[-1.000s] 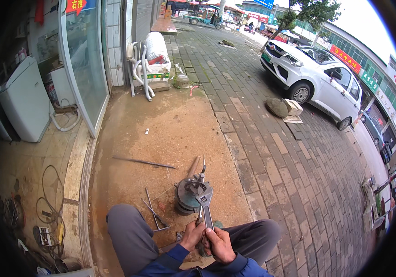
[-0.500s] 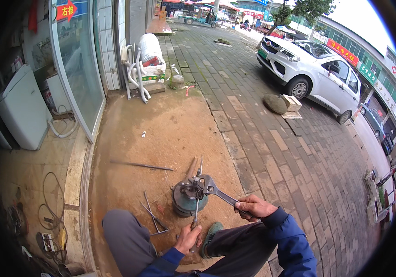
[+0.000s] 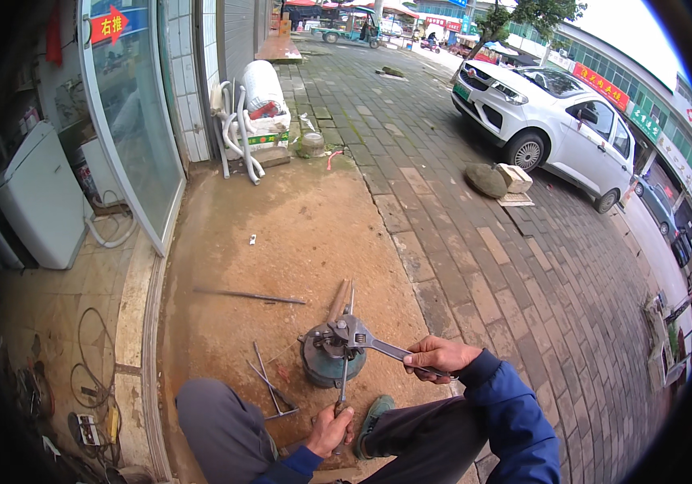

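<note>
My right hand [image 3: 441,356] is closed round the handle of an adjustable wrench [image 3: 390,348]. Its jaw sits at the metal fitting [image 3: 339,332] on top of a round, dull green metal body [image 3: 331,367], which stands on the ground between my feet. My left hand [image 3: 328,427] grips a long thin metal tool [image 3: 344,381], its shaft reaching up to the same fitting. Which part each tool bites on is too small to tell. Just beyond the body, a brown wooden handle [image 3: 338,300] lies beside a thin metal rod; its far end is hidden.
A dark metal bar [image 3: 249,295] and a T-shaped rod tool [image 3: 269,385] lie on the dirt to the left. A glass door [image 3: 132,121] borders that side, with cables [image 3: 87,363] inside. Grey-white bent pipes [image 3: 241,137] stand far left; a white car [image 3: 547,121] is parked far right.
The wrench has turned slightly, its handle now less steep and its jaw closer over the fitting. My right hand has shifted a little left. My left hand keeps its grip on the thin tool.
</note>
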A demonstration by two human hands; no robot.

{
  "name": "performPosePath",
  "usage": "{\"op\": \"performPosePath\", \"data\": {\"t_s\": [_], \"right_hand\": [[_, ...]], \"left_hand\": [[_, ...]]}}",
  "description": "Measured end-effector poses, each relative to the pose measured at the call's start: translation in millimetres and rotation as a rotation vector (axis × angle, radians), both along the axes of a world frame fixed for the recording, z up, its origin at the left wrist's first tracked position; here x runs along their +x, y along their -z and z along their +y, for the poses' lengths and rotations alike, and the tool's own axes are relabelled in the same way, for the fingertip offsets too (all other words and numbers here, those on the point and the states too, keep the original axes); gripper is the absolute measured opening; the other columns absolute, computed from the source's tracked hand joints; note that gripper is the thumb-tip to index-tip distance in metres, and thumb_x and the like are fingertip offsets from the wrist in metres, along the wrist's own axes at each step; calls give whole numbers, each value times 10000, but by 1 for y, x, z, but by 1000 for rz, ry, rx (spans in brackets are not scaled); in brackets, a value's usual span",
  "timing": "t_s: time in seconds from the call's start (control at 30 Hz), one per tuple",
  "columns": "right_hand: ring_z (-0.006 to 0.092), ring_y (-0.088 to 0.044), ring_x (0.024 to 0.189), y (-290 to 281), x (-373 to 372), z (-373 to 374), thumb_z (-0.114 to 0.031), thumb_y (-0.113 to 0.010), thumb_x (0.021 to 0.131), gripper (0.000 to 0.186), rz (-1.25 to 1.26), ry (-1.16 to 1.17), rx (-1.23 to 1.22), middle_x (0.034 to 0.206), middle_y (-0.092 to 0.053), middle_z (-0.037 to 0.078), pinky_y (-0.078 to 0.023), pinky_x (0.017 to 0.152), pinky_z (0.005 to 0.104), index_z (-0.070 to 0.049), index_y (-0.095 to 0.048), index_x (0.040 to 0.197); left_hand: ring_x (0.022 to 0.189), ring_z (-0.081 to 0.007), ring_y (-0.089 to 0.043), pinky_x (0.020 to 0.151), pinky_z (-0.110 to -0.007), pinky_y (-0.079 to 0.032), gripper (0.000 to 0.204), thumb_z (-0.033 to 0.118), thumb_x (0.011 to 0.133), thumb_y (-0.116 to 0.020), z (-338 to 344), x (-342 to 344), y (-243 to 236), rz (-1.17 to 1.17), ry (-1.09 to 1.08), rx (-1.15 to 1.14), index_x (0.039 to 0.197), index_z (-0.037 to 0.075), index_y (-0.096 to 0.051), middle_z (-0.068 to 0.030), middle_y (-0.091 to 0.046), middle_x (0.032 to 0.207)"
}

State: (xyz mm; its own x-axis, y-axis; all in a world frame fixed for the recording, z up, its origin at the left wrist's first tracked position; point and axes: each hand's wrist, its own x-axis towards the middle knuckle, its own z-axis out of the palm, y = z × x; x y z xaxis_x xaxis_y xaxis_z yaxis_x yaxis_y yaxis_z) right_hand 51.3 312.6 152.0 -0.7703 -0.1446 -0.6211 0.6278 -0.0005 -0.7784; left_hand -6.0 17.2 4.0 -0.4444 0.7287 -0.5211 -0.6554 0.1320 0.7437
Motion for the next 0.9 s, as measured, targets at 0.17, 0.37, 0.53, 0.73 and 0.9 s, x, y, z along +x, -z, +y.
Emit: {"op": "performPosePath", "data": {"t_s": [0.17, 0.37, 0.53, 0.73, 0.9], "right_hand": [[76, -377, 437, -2, 10, -18, -344, -541, 1062, 352, -1, 82, -22, 614, -451, -5, -305, 393, 257, -20, -575, 929], [93, -395, 416, 9, 17, -50, -353, -541, 1061, 364, 50, 181, -42, 612, -459, 7, -316, 394, 265, -11, -572, 941], [116, -409, 392, 38, 27, -144, -251, -484, 1081, 280, 96, 561, -176, 593, -480, 26, -319, 377, 278, -11, -559, 957], [155, -455, 420, 69, -25, -276, -266, -476, 1085, 264, 310, 1087, -242, 621, -486, 51, -378, 384, 290, -30, -498, 971], [148, -467, 416, 63, -9, -261, -269, -470, 1090, 290, 282, 986, -204, 631, -508, 54, -400, 401, 278, -8, -506, 969]], "left_hand": [[515, -159, -546, 468, -310, -447, 211, 239, 1014, -561, 2, 5, 6, -13, -33, 10, 937, 51, -507, -52, -539, 705], [521, -155, -532, 459, -298, -430, 194, 198, 1021, -557, 0, 4, -1, -15, -79, -11, 912, 47, -503, -46, -524, 697], [513, -116, -516, 453, -283, -421, 209, 216, 1055, -492, 1, 7, -8, 42, -87, -36, 915, 64, -525, -10, -511, 677], [495, -113, -513, 448, -279, -425, 236, 242, 1045, -503, 15, 12, -10, 82, -64, 24, 899, 59, -533, -8, -526, 661], [480, -110, -510, 444, -275, -428, 259, 263, 1037, -513, 0, 4, -5, 131, -51, 56, 886, 54, -540, -6, -538, 648]]}}
